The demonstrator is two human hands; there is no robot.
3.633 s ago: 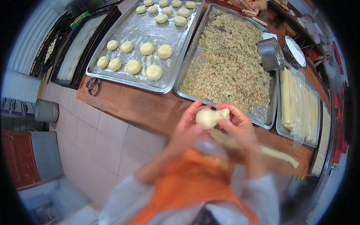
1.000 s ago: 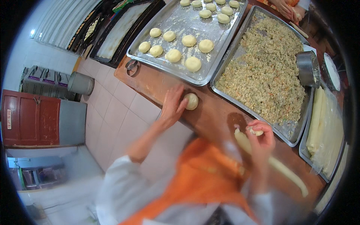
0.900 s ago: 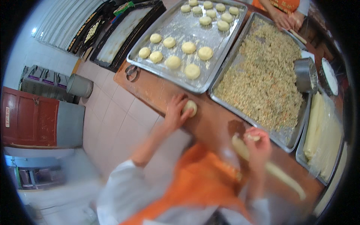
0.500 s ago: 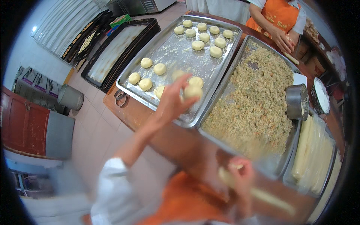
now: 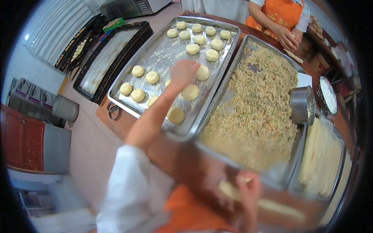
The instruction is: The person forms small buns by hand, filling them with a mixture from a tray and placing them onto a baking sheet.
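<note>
My left hand point(image 5: 185, 73) reaches over the large metal tray point(image 5: 128, 106), its fingers curled at the left edge of a pale round dough piece point(image 5: 202, 72). Near my left forearm lie other flat dough rounds, one point(image 5: 190, 92) just below the hand and a larger one point(image 5: 175, 115) near the tray's front edge. Smeared by motion, my right hand point(image 5: 249, 190) is closed at the table's front edge, with a small pale bit of dough point(image 5: 245, 179) showing between its fingers. Beside it lie a blurred dough strip point(image 5: 229, 189) and a long dough roll point(image 5: 281, 209).
A second tray holds a crumbly filling point(image 5: 260, 101) with a metal pot point(image 5: 303, 105) at its right side. Plastic-covered dough rolls point(image 5: 318, 155) sit at the right. Across the table, a co-worker's hands point(image 5: 289, 39) handle dough. Stacked dark baking trays point(image 5: 112, 58) stand left.
My left hand has moved farther over the tray. A dough round now shows at its fingertips and another near the tray's front edge. My right hand stays nearly in place. The whole view has shifted slightly.
</note>
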